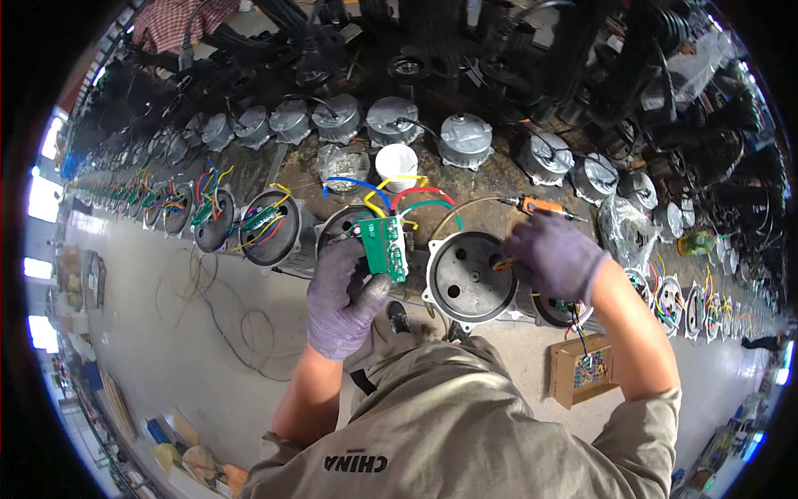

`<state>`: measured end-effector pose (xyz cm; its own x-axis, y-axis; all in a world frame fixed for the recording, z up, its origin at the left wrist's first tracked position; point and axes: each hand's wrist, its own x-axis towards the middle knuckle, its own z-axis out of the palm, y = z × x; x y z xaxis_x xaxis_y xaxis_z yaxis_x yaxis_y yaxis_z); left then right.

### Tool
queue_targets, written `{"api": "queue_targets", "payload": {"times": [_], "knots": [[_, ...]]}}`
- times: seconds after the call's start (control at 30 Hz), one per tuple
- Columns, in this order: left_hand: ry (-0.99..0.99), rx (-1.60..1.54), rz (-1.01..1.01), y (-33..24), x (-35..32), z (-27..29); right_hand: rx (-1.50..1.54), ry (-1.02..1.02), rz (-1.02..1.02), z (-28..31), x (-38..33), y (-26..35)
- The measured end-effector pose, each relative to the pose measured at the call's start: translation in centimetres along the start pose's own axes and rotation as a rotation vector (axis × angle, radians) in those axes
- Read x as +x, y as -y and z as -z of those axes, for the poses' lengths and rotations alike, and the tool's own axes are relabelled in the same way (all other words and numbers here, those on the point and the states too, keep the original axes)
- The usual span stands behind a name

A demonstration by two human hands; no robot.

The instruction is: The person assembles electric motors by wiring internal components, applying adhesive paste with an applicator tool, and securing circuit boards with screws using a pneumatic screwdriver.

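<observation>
My left hand [342,295], in a purple-grey glove, grips a green circuit board [384,249] by its edge. Blue, yellow, red and green wires [416,193] rise from the board and arch over behind it. Right of the board, a round grey metal housing [465,291] stands with its open, dark side toward me. My right hand [555,256], gloved alike, is at that housing's right rim with fingers curled. A bit of yellow and red wire shows by its fingertips; what they hold is mostly hidden. Just behind this hand lies an orange-handled screwdriver [540,205].
Several housings with boards, such as one [270,226] at left, line the bench edge. Behind stand a white cup [396,165], a bag of small parts [342,166] and a row of grey motor covers [465,140]. A cardboard box [573,374] sits low at right; cable [258,333] lies on the floor.
</observation>
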<state>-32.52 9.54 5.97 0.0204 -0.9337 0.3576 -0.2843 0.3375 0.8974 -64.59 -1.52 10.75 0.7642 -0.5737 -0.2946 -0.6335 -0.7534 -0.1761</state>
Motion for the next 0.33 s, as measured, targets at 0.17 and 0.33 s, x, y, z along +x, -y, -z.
{"api": "queue_targets", "payload": {"times": [0.17, 0.33], "knots": [[-0.336, 0.099, -0.123, 0.1, -0.2, 3.3, 0.155, -0.028, -0.079, 0.2, -2.1, -0.1], [-0.574, -0.006, -0.068, -0.1, -2.4, 7.8, 0.023, -0.064, -0.119, 3.3, 5.7, -2.1]]}}
